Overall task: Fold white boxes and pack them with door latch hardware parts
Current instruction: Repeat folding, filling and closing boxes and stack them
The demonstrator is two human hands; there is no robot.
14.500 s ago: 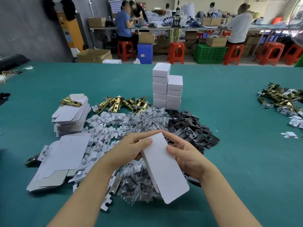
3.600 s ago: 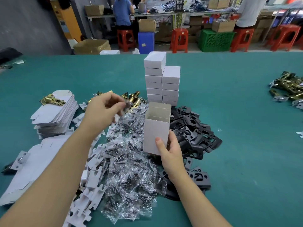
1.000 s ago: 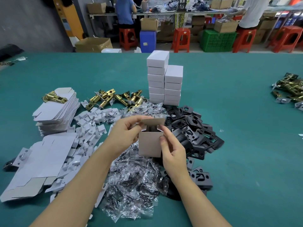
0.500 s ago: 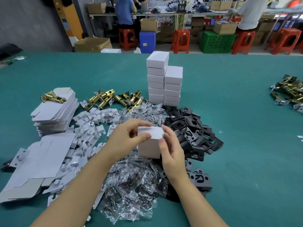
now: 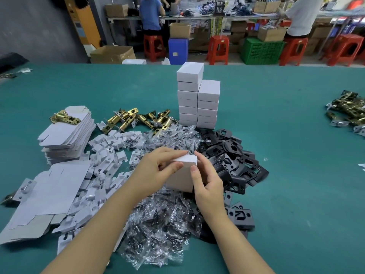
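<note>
A small white box [image 5: 180,179] stands upright on the pile of clear screw bags [image 5: 158,220]. My left hand [image 5: 156,171] pinches its top flap between thumb and fingers. My right hand [image 5: 206,179] holds the box's right side, its thumb on the front edge near the top. The top flap lies nearly flat over the opening. Behind stand two stacks of closed white boxes [image 5: 198,97]. Brass latches [image 5: 138,119] lie left of the stacks, black strike plates [image 5: 229,155] to the right of the box.
Flat box blanks [image 5: 67,131] are stacked at left with one brass latch [image 5: 64,118] on top; more blanks [image 5: 43,200] and white card inserts [image 5: 104,161] lie nearer. Another latch heap [image 5: 349,113] sits far right on the green table [image 5: 296,175]. People work at benches behind.
The box's open top has been folded over: the brown flap seen a second ago is now covered by the white lid flap, which my hands have pressed further down.
</note>
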